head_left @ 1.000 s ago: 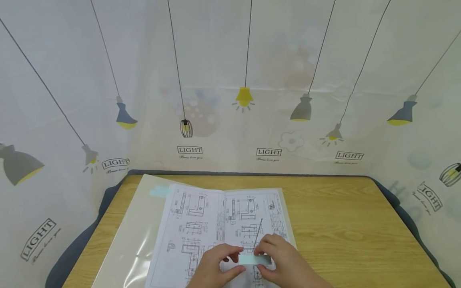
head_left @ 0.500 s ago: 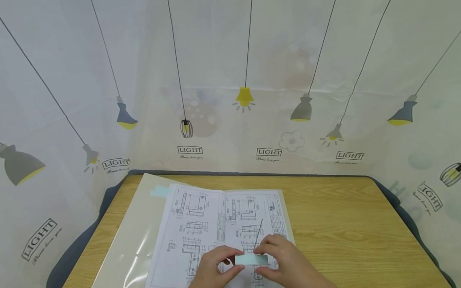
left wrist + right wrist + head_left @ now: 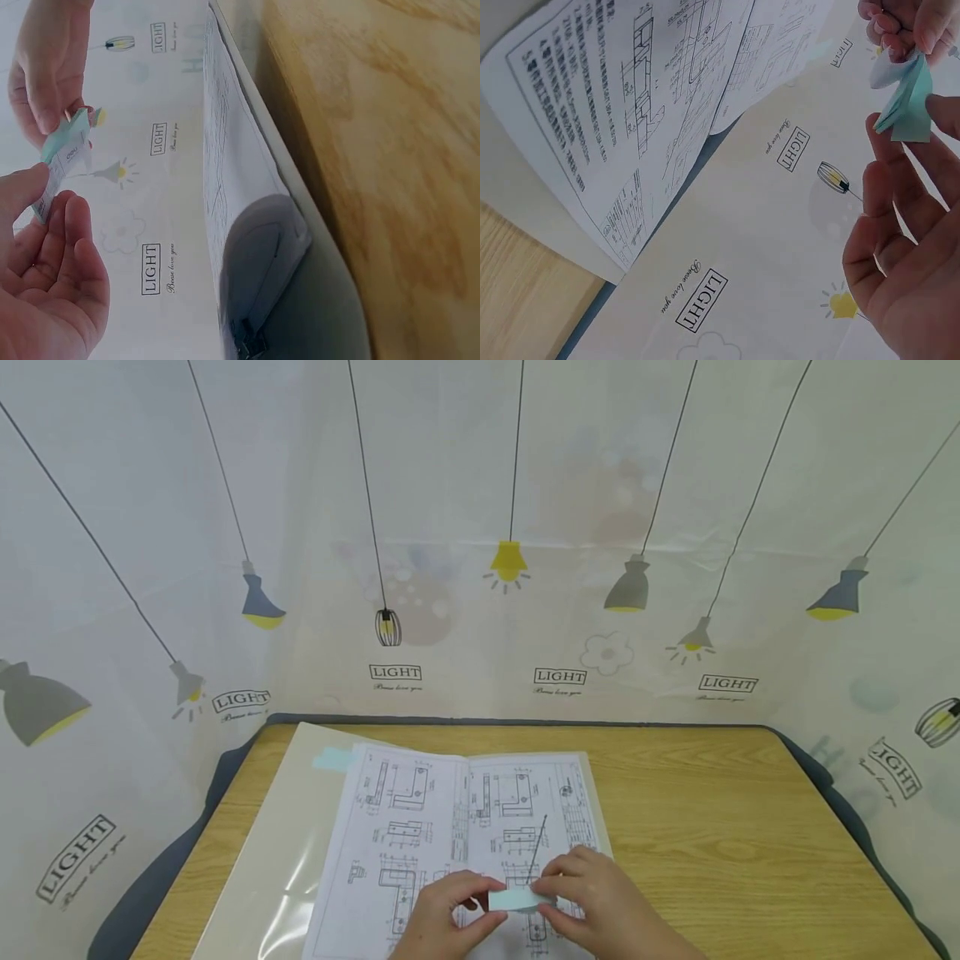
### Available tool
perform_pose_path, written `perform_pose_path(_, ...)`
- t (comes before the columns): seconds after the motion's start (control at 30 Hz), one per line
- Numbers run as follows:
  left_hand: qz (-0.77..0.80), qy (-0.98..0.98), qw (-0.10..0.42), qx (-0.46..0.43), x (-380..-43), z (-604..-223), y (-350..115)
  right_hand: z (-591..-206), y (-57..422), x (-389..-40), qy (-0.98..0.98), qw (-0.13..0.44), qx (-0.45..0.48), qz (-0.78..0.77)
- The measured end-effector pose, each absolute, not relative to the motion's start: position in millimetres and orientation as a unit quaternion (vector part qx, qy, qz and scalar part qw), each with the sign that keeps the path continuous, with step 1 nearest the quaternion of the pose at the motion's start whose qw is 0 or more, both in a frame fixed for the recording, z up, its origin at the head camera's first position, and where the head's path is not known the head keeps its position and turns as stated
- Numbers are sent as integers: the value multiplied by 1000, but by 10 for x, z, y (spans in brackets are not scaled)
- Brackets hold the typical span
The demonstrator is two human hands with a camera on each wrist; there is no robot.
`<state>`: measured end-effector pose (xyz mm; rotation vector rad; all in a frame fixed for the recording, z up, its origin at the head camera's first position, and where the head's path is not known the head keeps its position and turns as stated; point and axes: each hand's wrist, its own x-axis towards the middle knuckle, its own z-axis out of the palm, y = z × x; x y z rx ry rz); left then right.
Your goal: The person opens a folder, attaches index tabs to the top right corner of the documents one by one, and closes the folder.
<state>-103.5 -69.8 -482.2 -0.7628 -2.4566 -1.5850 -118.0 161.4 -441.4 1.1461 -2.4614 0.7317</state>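
Over the open booklet of technical drawings [image 3: 405, 777], both hands hold a small pale green sticky note pad [image 3: 510, 900]. My left hand [image 3: 447, 914] pinches its left end between thumb and fingers. My right hand [image 3: 596, 902] has thumb and index finger at the right end, where the top sheet bends. Printed lettering shows on the pad's underside [image 3: 69, 156] in the left wrist view. In the right wrist view the green sheets [image 3: 913, 109] fan apart, with a whitish flap [image 3: 891, 71] beside them.
A glossy cream folder [image 3: 262, 860] lies under the booklet, with a pale green sticky note [image 3: 333, 759] at its upper edge. The wooden table [image 3: 735, 827] extends to the right. A lamp-printed curtain [image 3: 465, 468] surrounds the back and sides.
The pad has shifted slightly left. My right fingertips have moved in over its right end, and its once flat face is now bent there. The left hand keeps its pinch.
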Motion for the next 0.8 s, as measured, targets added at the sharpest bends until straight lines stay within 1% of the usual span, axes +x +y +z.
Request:
perform_pose_path(0.13,-529,-809,51,-251,-1040,-4812,-702,-4429,1602,-1205,-847,218,422,237)
perform_pose_path(0.27,-543,-803,35,-241,-1038,-4808,-697,-4435,1594,-1216,-838,241,427,239)
perform_pose_path(0.4,-561,-795,17,-231,-1031,-4795,-682,-4432,1574,-1212,-835,252,421,248)
perform_pose_path(0.53,-567,-790,14,-232,-1026,-4786,-675,-4439,1542,-1202,-834,251,413,266)
perform_pose_path(0.8,-579,-780,3,-236,-1001,-4769,-678,-4472,1496,-1210,-805,267,451,278)
